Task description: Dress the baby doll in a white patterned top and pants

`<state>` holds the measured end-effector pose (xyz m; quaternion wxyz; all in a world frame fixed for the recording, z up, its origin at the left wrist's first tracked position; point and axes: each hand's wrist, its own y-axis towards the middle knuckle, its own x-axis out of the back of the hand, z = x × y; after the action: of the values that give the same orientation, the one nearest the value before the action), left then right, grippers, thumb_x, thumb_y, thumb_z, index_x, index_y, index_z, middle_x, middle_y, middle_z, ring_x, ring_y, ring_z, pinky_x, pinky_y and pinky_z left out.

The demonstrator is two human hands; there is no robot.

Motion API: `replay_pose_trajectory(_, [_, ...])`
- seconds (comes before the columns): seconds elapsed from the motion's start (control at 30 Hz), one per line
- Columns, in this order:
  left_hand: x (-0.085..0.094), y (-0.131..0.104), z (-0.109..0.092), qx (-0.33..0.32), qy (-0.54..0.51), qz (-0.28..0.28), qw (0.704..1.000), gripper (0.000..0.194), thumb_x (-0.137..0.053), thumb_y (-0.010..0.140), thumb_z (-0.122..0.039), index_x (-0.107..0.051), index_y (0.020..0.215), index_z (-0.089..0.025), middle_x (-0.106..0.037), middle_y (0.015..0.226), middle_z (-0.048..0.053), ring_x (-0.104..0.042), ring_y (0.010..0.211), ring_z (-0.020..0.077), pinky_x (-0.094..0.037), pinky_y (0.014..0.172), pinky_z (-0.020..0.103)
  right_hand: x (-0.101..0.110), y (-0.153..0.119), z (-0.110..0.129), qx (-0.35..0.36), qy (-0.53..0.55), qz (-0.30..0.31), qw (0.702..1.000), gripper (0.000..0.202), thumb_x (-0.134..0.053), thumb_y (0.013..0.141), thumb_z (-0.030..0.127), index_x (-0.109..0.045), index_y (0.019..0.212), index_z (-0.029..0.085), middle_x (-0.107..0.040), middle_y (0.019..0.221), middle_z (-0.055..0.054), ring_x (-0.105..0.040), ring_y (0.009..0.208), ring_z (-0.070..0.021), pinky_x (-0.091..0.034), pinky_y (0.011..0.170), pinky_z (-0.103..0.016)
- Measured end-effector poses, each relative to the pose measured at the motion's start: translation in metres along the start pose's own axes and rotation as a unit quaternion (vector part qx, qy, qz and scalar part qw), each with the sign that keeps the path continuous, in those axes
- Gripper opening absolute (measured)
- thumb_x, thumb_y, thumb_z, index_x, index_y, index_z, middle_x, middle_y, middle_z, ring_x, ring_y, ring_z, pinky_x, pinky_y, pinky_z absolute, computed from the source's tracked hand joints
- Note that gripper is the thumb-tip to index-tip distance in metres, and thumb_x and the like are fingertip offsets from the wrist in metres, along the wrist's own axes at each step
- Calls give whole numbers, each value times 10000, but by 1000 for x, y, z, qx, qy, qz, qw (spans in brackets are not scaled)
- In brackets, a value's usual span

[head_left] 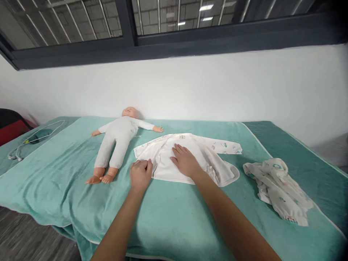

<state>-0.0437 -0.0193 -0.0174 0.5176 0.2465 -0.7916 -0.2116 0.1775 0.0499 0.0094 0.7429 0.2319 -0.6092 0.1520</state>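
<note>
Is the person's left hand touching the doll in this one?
Apart. In the head view, bare green cover shows between the left hand, at the edge of the white shirt, and the doll.

Green blankets [168, 210] | doll [115, 132], face up | spread white shirt [165, 161] | crumpled patterned garment [281, 192] | cables [18, 156]

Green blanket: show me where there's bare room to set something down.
Free blanket: between doll and cable, and in front of the shirt between the forearms. Crowded: the middle, where left hand and right hand are at the shirt, and the right, around crumpled clothing.
</note>
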Motion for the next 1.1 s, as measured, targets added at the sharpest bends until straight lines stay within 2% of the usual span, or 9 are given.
replay_pose_trajectory(0.1, [3, -1, 0, 6, -39, -23, 999, 447, -471, 942, -307, -382, 516, -204, -470, 512, 6, -438, 596, 154, -297, 670, 310, -6, -2, 23, -10, 2, 3, 1000, 569, -292, 1039, 380, -435, 1488, 61, -309, 1615, -162, -267, 1507, -253, -208, 1217, -409])
replay_pose_trajectory(0.23, [8, 0, -3, 17, -64, -32, 997, 445, -440, 954, -300, -332, 533, -210, -404, 508, -12, -404, 586, 149, -306, 669, 307, -11, -6, 45, 11, 8, 2, 1000, 614, -298, 1036, 419, -416, 1495, 28, -285, 1618, -187, -238, 1515, -280, -190, 1224, -426])
replay_pose_trajectory(0.43, [12, 1, -5, 27, -94, -28, 995, 437, -450, 951, -299, -323, 541, -214, -368, 525, -19, -385, 577, 144, -287, 633, 309, -12, -12, 54, 21, 25, 2, 999, 650, -263, 1037, 478, -417, 1499, 47, -281, 1620, -179, -227, 1518, -278, -181, 1224, -450])
replay_pose_trajectory(0.57, [13, 1, -4, 32, -110, -24, 993, 436, -449, 951, -304, -314, 546, -215, -350, 536, -22, -375, 576, 141, -274, 613, 309, -9, -11, 42, -25, 22, 0, 999, 655, -226, 1039, 497, -404, 1514, 83, -256, 1635, -137, -210, 1525, -258, -182, 1221, -457])
replay_pose_trajectory(0.87, [13, 0, -2, 64, -151, -11, 986, 445, -458, 950, -336, -334, 543, -205, -360, 541, -25, -372, 566, 131, -275, 598, 298, 2, -23, -22, -174, -38, 19, 984, 672, -228, 1040, 482, -338, 1538, 45, -231, 1644, -141, -196, 1527, -267, -169, 1223, -447])
replay_pose_trajectory(1.1, [14, 0, -2, 76, -160, -5, 984, 437, -457, 950, -341, -402, 539, -201, -425, 547, -12, -405, 575, 133, -292, 609, 297, 1, -25, -23, -201, -49, 12, 978, 650, -243, 1040, 470, -358, 1530, 59, -249, 1643, -131, -193, 1526, -264, -172, 1222, -449])
